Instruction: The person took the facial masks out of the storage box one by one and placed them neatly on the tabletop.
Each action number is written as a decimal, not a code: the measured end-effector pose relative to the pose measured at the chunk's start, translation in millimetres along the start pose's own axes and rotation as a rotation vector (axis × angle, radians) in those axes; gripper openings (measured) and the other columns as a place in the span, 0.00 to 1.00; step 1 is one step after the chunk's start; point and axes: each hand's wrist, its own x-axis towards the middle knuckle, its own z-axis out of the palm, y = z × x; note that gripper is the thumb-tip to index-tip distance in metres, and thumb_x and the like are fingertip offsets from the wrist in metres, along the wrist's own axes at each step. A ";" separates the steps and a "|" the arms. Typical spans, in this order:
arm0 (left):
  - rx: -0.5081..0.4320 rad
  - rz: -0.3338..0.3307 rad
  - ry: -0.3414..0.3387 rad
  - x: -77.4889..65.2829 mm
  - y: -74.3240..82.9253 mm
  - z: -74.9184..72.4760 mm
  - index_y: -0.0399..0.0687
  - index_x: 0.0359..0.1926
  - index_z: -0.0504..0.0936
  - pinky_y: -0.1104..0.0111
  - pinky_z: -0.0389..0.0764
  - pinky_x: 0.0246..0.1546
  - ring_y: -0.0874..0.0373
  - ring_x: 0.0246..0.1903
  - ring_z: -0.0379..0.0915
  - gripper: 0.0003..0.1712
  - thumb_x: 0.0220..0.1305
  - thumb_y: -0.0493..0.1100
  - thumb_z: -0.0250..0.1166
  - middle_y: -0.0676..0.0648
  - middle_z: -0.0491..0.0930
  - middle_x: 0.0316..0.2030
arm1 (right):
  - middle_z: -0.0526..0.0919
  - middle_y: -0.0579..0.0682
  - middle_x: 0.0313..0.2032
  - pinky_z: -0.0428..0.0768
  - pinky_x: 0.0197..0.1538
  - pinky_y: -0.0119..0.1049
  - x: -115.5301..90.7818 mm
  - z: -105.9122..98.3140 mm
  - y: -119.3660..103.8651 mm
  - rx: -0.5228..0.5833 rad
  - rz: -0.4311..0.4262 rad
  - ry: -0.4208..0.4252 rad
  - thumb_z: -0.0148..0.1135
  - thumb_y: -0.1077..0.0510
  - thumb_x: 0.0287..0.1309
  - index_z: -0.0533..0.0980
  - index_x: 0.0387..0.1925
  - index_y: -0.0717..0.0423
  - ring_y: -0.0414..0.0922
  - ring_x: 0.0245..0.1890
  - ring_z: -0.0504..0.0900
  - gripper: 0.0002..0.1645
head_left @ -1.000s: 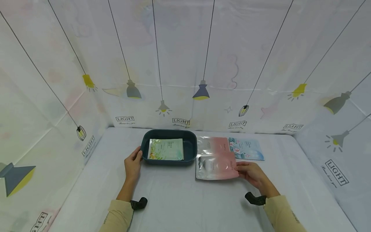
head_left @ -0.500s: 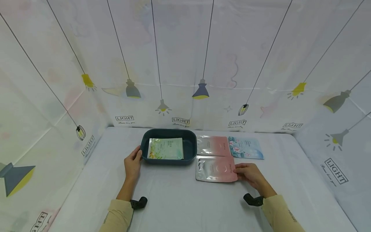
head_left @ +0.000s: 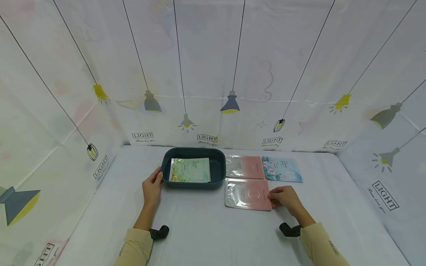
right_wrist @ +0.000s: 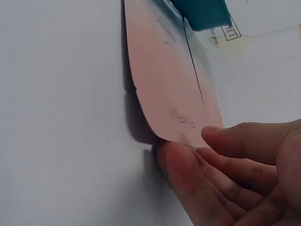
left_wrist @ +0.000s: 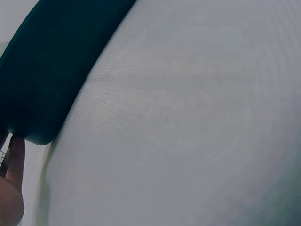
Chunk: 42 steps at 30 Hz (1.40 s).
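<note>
A dark teal rectangular bin [head_left: 217, 170] stands toward the back of the table, holding a green floral sachet [head_left: 191, 170]. My left hand [head_left: 152, 188] holds the bin's left end with thumb and fingers; in the left wrist view, finger [left_wrist: 16, 160] meets the bin's outer wall. Right of the bin, a pink-and-silver sachet [head_left: 244, 167] lies flat, and a matching front sachet [head_left: 247, 194] lies before it. My right hand [head_left: 286, 199] pinches this front sachet at its right edge, thumb [right_wrist: 230, 139] above and a finger at the edge.
A blue floral sachet [head_left: 283, 169] lies at the right of the back pink one. White cloth [head_left: 206, 229] covers the table. Behind it hangs a lamp-printed curtain [head_left: 206, 74], also along both sides.
The front pink sachet has come down flat and slightly toward me, off the back pink one it overlapped. My right hand moved slightly left with it. My left hand stayed at the bin.
</note>
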 end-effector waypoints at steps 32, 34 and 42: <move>-0.004 -0.024 -0.011 -0.8 1.9 -0.5 0.40 0.64 0.73 0.87 0.78 0.43 0.49 0.59 0.74 0.24 0.73 0.46 0.56 0.40 0.73 0.64 | 0.86 0.57 0.38 0.87 0.41 0.38 8.2 -2.3 -64.4 0.042 -0.180 -0.099 0.58 0.55 0.67 0.76 0.53 0.71 0.45 0.33 0.85 0.23; -0.017 -0.034 -0.020 -1.7 5.5 -1.3 0.40 0.65 0.73 0.88 0.78 0.42 0.49 0.59 0.74 0.24 0.73 0.45 0.56 0.40 0.73 0.64 | 0.86 0.58 0.38 0.87 0.41 0.37 9.0 -0.9 -73.2 0.045 -0.200 -0.109 0.58 0.55 0.67 0.75 0.53 0.71 0.45 0.33 0.85 0.23; -0.007 -0.038 -0.046 -15.4 36.7 -2.8 0.32 0.65 0.70 0.84 0.79 0.45 0.46 0.61 0.72 0.23 0.73 0.39 0.54 0.36 0.71 0.65 | 0.81 0.69 0.46 0.87 0.42 0.37 10.3 4.5 -110.8 0.103 -0.241 -0.169 0.55 0.55 0.69 0.75 0.53 0.69 0.46 0.33 0.86 0.21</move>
